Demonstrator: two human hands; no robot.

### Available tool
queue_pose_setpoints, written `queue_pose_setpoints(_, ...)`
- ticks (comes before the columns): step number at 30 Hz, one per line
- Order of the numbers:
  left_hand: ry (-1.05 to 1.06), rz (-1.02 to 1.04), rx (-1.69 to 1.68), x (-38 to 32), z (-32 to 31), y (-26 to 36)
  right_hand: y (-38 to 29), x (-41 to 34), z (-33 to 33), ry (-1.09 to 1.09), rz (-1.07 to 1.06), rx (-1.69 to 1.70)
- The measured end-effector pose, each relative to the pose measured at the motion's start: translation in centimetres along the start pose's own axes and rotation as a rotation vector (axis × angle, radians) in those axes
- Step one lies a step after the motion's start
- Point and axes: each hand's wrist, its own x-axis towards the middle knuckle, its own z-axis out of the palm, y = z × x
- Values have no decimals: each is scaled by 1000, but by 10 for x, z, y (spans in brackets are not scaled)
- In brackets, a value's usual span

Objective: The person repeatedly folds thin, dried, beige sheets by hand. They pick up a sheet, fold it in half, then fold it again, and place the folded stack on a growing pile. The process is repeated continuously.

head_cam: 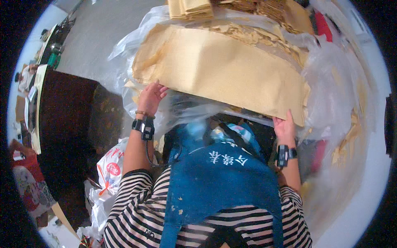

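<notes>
A long, thin tan sheet (229,68), perhaps dried tofu skin or paper, stretches in front of me with a darker crease at its left end. My left hand (152,96) holds its near edge towards the left end, the fingers partly under it. At the near right corner, my right hand (284,125) grips the same sheet, thumb on top and fingers below. Crumpled, broken tan sheets (260,38) lie just beyond the far edge. Clear plastic sheeting (328,80) spreads around and under these.
Folded tan sheets (190,9) are stacked at the far side, beside a browner pile (273,11). A dark brown table side (68,102) stands to my left, near tied white plastic bags (111,167). Another person (26,79) is at the far left.
</notes>
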Motion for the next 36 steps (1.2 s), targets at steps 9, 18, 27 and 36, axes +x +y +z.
queue_pose_setpoints(9,341,573,697,78,67,65,11,-10,-18,-12,-62,214)
queue_pose_setpoints(18,-455,1255,1367,-42,313,-26,35,-27,-25,-89,-5,146)
queue_pose_setpoints(27,-1176,928,1443,-63,379,-160,2,-42,-46,-275,-34,369)
queue_pose_setpoints(36,-1262,957,1345,-48,378,-181,-16,-14,-77,13,7,32)
